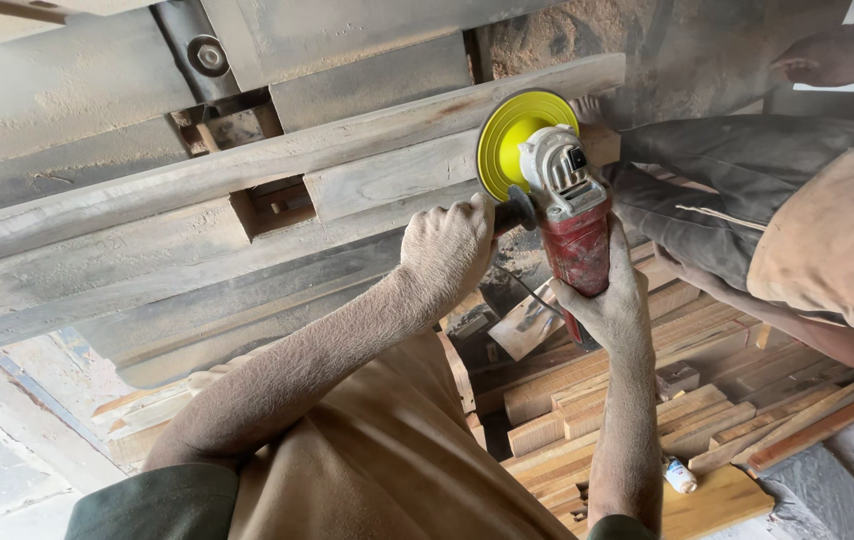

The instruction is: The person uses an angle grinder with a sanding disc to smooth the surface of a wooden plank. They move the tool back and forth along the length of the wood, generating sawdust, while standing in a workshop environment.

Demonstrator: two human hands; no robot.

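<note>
with the left hand (pixel 457 245) closed on the side handle and the right hand (pixel 602 300) holding the red angle grinder (pixel 572 215), its yellow disc (pixel 512 135) on the grey wooden beam (pixel 387 175) could catch an edge and kick toward the other person's leg (pixel 727 190) close by.

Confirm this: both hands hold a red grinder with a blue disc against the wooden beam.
One detail is wrong: the disc is yellow, not blue. The head view shows the left hand on the side handle and the right hand around the red grinder, with the disc at the wooden beam.
</note>
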